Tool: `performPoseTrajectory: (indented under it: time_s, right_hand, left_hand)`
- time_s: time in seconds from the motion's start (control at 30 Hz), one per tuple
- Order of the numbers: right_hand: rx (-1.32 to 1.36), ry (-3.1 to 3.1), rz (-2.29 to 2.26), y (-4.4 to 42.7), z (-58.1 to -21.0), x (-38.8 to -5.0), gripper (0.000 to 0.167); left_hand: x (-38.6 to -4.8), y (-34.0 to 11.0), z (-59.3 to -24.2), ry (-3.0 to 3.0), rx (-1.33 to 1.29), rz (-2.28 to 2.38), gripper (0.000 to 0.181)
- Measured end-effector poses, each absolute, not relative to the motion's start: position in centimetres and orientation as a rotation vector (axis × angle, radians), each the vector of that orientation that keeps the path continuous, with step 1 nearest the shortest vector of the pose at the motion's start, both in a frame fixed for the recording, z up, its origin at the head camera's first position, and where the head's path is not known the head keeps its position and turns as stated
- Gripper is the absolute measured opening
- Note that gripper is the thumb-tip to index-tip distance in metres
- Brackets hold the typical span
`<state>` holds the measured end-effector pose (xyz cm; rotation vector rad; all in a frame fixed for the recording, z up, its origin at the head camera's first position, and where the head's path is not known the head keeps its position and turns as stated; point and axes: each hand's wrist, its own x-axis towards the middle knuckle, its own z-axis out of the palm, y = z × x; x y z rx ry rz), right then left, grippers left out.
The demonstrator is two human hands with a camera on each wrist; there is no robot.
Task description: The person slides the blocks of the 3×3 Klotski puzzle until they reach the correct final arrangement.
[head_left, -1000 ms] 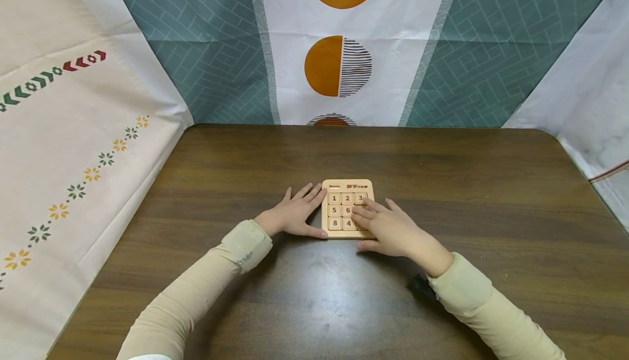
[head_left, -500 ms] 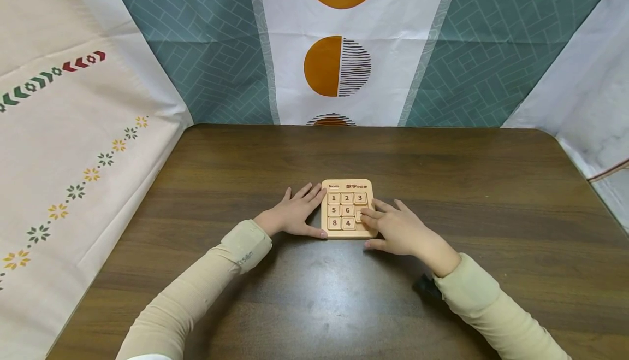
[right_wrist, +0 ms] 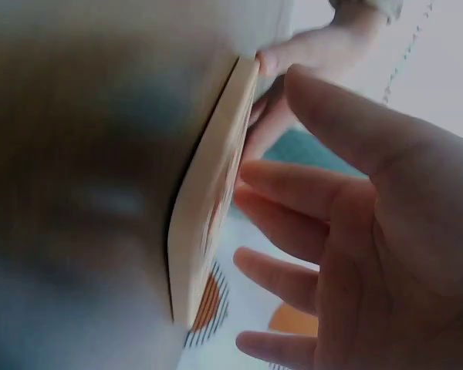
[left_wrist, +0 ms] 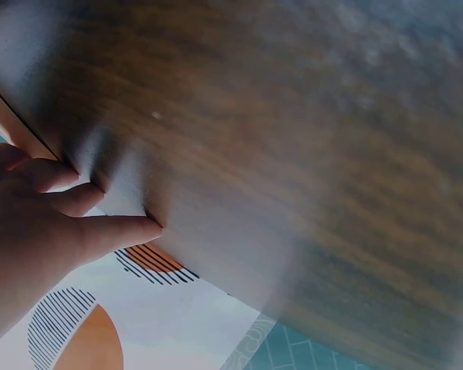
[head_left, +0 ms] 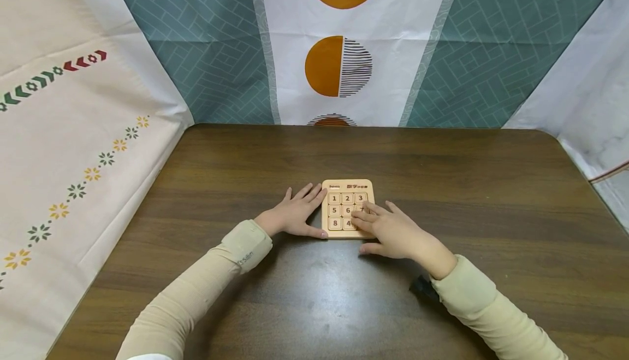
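A square wooden number slide puzzle (head_left: 349, 235) lies flat on the brown table, its rows reading 1 2 3, 5 6 7, then 8 and a partly covered 4 (head_left: 348, 223). The lower right corner of its grid is hidden under fingers. My left hand (head_left: 296, 214) lies spread on the table, with the thumb and a fingertip against the puzzle's left edge. My right hand (head_left: 390, 230) reaches over the lower right of the puzzle, fingers extended near the 4 and 7 tiles, thumb apart below the front edge. In the right wrist view, its fingertips meet or hover over the tiles; contact is unclear.
The brown wooden table (head_left: 245, 152) spreads around the puzzle. A patterned cloth (head_left: 216, 48) hangs along its far edge, and a white embroidered cloth (head_left: 49, 185) borders the left side. A small black object (head_left: 423, 288) shows beside the right wrist band.
The right hand shifted right, then came back left over the lower right tiles. A right-column tile that stood between rows half a second ago now sits in the middle row. The left hand stayed put.
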<state>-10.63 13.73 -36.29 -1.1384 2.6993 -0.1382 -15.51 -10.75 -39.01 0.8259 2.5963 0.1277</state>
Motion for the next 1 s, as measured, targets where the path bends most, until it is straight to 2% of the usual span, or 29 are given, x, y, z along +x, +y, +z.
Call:
performPoseTrajectory:
  time_s: [0.17,0.73,1.0]
  right_hand:
    - [-1.222,2.649,-0.150,13.2,-36.5,-9.8,0.064]
    - [-1.135,2.628,-0.220,15.7,-35.8,-9.6,0.058]
    - [-1.124,2.707,-0.191,15.9,-35.5,-10.4,0.058]
  left_hand:
    - [-15.6,-10.7,-39.1,2.607,0.823,0.120,0.103]
    - [-15.4,-10.7,-39.0,2.601,0.824,0.127,0.104]
    - [-15.4,-10.7,-38.8,2.596,0.818,0.136,0.104]
